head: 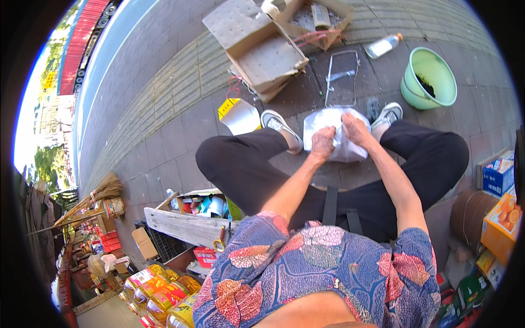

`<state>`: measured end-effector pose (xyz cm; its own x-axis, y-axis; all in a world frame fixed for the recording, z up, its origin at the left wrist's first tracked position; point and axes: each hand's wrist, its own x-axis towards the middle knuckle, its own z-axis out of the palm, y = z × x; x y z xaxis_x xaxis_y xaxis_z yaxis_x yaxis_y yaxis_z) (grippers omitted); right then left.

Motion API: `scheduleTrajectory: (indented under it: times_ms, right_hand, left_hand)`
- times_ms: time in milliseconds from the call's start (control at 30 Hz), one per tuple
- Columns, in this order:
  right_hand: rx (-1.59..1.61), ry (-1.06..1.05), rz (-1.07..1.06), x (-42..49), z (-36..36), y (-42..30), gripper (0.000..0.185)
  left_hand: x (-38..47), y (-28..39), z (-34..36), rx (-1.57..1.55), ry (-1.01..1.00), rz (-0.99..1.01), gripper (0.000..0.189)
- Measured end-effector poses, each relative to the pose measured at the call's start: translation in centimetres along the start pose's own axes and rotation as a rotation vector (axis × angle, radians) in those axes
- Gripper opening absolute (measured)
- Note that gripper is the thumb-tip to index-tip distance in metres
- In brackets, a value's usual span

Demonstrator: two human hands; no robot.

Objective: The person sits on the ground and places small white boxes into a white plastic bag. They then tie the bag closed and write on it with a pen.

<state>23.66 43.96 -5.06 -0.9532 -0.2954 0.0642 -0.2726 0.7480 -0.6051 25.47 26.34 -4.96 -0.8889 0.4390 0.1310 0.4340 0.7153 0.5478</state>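
Observation:
Between my feet a white plastic bag rests on the paving, its contents hidden. My left hand grips the near left part of its gathered top. Slightly farther out, my right hand pinches the bag's upper edge, fingers closed on the plastic. The two fists are a small distance apart. Just beyond the bag lies a thin wire frame with a crumpled clear plastic strip inside it. A clear plastic cup or bottle stands beside my right shoe.
Open cardboard boxes occupy the far side. At right are a green bucket holding dark matter and a lying bottle with an orange cap. A yellow-and-white carton piece is near my left shoe. Oil bottles and a wooden bench flank my left side.

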Motion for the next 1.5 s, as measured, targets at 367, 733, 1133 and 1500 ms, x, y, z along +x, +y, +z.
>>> scheduleTrajectory:
  times_ms: [367, 733, 1133, 1500]
  right_hand:
    - [-0.176, -0.084, 0.004, -0.4, 0.2, 1.0, 0.016]
    - [-0.067, -0.023, -0.051, -0.1, -1.3, -0.3, 0.010]
    - [0.123, -0.046, -0.080, 0.7, -7.6, -4.0, 0.004]
    - [0.177, 0.113, 0.101, -0.1, -21.3, -5.6, 0.006]
  left_hand:
    - [-1.6, -0.5, -0.6, -0.196, -0.097, -0.046, 0.022]
    - [0.9, 1.4, -0.7, -0.088, 0.026, 0.007, 0.056]
    - [1.7, -0.3, 1.8, -0.102, -0.053, 0.074, 0.014]
    - [10.1, -2.3, -19.5, 0.031, -0.082, -0.092, 0.025]
